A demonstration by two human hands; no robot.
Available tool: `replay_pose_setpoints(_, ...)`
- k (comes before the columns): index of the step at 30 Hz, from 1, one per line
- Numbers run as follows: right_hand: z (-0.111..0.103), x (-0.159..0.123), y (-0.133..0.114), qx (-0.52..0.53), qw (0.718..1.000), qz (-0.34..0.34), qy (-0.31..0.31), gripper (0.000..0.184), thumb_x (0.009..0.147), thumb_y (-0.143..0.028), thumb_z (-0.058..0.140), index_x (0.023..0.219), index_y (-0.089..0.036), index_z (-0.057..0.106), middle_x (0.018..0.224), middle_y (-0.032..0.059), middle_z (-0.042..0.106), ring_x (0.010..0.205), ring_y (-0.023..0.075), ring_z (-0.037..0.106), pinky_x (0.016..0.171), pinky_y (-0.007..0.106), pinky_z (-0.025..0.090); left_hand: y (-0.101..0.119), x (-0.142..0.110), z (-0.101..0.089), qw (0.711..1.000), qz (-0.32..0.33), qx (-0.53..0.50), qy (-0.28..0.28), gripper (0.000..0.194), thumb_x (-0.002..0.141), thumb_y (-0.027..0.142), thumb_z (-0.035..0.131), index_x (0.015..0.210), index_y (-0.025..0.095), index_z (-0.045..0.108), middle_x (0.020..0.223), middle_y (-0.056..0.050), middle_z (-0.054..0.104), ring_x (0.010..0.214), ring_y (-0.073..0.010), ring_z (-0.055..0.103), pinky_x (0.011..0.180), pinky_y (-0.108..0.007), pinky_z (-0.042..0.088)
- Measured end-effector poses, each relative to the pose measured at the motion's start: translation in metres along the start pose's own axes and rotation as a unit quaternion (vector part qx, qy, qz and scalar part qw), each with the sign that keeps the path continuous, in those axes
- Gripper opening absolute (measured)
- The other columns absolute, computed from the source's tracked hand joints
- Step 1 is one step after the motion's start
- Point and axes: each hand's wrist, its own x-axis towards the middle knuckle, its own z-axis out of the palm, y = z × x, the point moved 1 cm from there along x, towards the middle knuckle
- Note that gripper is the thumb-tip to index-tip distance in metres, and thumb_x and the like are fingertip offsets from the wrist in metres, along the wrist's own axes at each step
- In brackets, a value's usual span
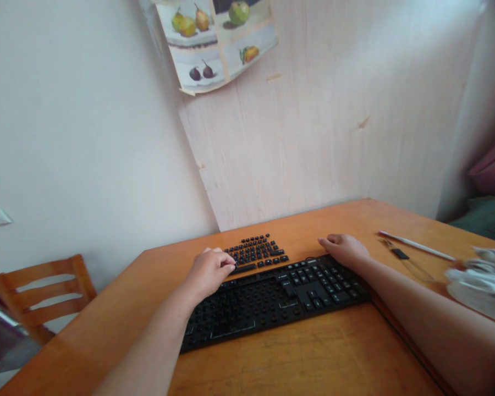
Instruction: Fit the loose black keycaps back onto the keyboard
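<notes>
A black keyboard (pixel 268 302) lies on the table; the keycaps are off most of its left and middle part, while the number pad on the right still has them. Beyond its far edge, loose black keycaps (pixel 253 253) are laid out in rows, with a long one at the front. My left hand (pixel 209 273) is over the keyboard's far left side, thumb and fingertips pinched together beside the loose keycaps. Whatever is in that pinch is too small to make out. My right hand (pixel 346 252) is closed at the keyboard's far right corner, its fingers curled and partly hidden.
To the right on the wooden table (pixel 297 357) are a white pencil-like stick (pixel 414 245), a small tool with a black grip (pixel 400 253) and crumpled clear plastic (pixel 482 283). A cable runs under my right forearm. A wooden chair (pixel 45 297) stands left; a wall rises behind.
</notes>
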Motion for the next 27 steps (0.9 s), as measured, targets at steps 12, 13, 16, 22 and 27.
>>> replay_pose_setpoints(12,0.002,0.003,0.004,-0.002,1.000,-0.008,0.000,0.048,0.087,-0.059,0.036,0.065,-0.022,0.059,0.074,0.0063,0.063,0.070,0.0203,0.058,0.056,0.028,0.030,0.008,-0.020,0.011,0.998,-0.050,0.023,-0.017,0.012,0.080,0.036,0.066,0.083,0.033,0.077,0.093,-0.003,0.072,0.099,-0.0238,0.058,0.090,-0.038,0.040)
replay_pose_setpoints(13,0.002,0.003,0.004,-0.002,1.000,-0.009,0.000,0.048,0.087,-0.059,0.036,0.065,-0.023,0.059,0.074,0.0064,0.063,0.071,0.0204,0.058,0.056,0.028,0.030,0.008,-0.021,0.011,0.998,-0.051,0.023,-0.019,0.012,0.079,0.036,0.066,0.083,0.033,0.077,0.093,-0.003,0.072,0.099,-0.0240,0.058,0.090,-0.038,0.039)
replay_pose_setpoints(16,0.002,0.003,0.005,-0.003,1.000,-0.009,0.003,0.049,0.087,-0.059,0.035,0.065,-0.022,0.058,0.074,0.0068,0.063,0.071,0.0208,0.058,0.057,0.029,0.031,0.009,-0.021,0.014,0.999,-0.042,0.022,-0.019,0.011,0.080,0.036,0.066,0.083,0.033,0.077,0.092,-0.003,0.071,0.100,-0.0245,0.057,0.092,-0.039,0.037)
replay_pose_setpoints(22,0.001,0.003,0.004,-0.006,1.000,-0.002,-0.007,0.049,0.087,-0.060,0.035,0.066,-0.022,0.058,0.076,0.0072,0.064,0.074,0.0212,0.059,0.058,0.028,0.031,0.011,-0.021,0.020,0.999,-0.031,0.021,-0.019,0.010,0.080,0.034,0.066,0.082,0.034,0.077,0.090,-0.002,0.071,0.099,-0.0247,0.056,0.097,-0.043,0.033)
replay_pose_setpoints(27,0.000,0.002,0.003,-0.003,1.000,-0.004,-0.001,0.049,0.087,-0.060,0.034,0.065,-0.022,0.057,0.074,0.0070,0.063,0.073,0.0212,0.059,0.057,0.029,0.032,0.012,-0.021,0.020,0.999,-0.035,0.024,-0.016,0.010,0.080,0.034,0.067,0.080,0.034,0.076,0.089,-0.001,0.071,0.098,-0.0238,0.055,0.098,-0.044,0.031)
